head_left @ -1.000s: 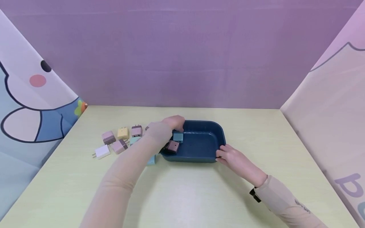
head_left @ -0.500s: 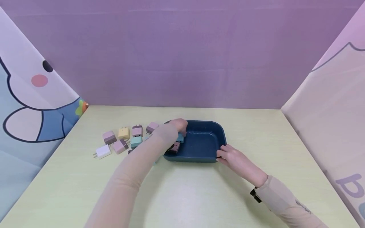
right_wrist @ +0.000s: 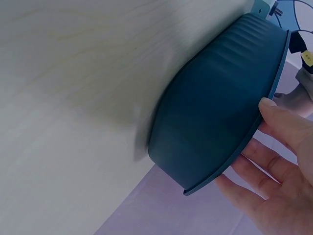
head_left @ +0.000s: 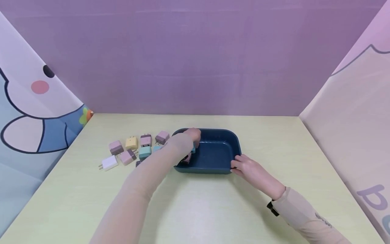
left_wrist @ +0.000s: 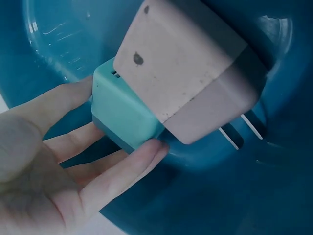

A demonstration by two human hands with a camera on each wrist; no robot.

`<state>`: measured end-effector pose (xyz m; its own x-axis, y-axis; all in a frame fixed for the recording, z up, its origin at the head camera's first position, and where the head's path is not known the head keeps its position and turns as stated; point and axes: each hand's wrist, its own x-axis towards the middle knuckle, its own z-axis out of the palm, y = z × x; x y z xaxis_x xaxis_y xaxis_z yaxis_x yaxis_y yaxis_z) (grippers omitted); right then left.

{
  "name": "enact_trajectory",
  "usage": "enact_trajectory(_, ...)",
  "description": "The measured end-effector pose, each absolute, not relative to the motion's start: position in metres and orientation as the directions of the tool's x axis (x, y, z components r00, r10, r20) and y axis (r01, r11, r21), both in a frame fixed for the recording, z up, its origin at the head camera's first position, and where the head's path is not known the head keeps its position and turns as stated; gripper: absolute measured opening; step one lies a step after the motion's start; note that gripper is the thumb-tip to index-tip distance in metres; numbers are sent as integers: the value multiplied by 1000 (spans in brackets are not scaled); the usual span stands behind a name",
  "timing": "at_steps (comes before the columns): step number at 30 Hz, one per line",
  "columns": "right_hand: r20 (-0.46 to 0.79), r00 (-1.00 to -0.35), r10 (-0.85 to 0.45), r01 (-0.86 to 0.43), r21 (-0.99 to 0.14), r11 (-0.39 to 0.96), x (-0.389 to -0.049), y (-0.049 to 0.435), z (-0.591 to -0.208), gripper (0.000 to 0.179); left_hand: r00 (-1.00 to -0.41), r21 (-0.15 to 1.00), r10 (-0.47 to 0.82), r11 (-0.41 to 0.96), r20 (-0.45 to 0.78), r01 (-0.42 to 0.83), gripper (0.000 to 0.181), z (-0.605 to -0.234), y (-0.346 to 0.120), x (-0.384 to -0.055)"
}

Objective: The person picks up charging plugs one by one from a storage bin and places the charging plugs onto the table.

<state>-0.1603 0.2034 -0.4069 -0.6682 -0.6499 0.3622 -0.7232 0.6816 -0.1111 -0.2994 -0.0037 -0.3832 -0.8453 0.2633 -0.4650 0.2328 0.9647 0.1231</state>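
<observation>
A dark blue plastic basin [head_left: 217, 154] stands on the table, and my left hand [head_left: 194, 136] reaches into its left end. In the left wrist view that hand [left_wrist: 54, 171] has its thumb and fingertips around a teal plug-in charger [left_wrist: 124, 105]. Against it leans a mauve two-tone charger [left_wrist: 181, 68], its prongs pointing down to the right. The left forearm covers part of the basin's left side in the head view. At the near right corner my right hand [head_left: 248, 169] grips the basin's rim, thumb on one side and fingers on the other [right_wrist: 269, 161].
Left of the basin lie several loose chargers: white [head_left: 109, 163], yellow [head_left: 131, 142], teal [head_left: 145, 153], and mauve ones [head_left: 116, 147]. Some sit partly behind the left sleeve [head_left: 134, 196]. A purple backdrop [head_left: 195, 61] rises along the table's far edge.
My left hand has shifted slightly right within the basin, over the teal charger there. A mauve charger formerly behind the wrist is uncovered on the table. My right hand stays put.
</observation>
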Motion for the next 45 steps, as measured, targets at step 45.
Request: enact_trajectory(45, 320, -687, -653, -710, -105, 696, -160, 203, -404, 11, -803, 156, 378, 925, -460, 346, 11, -334, -18, -285)
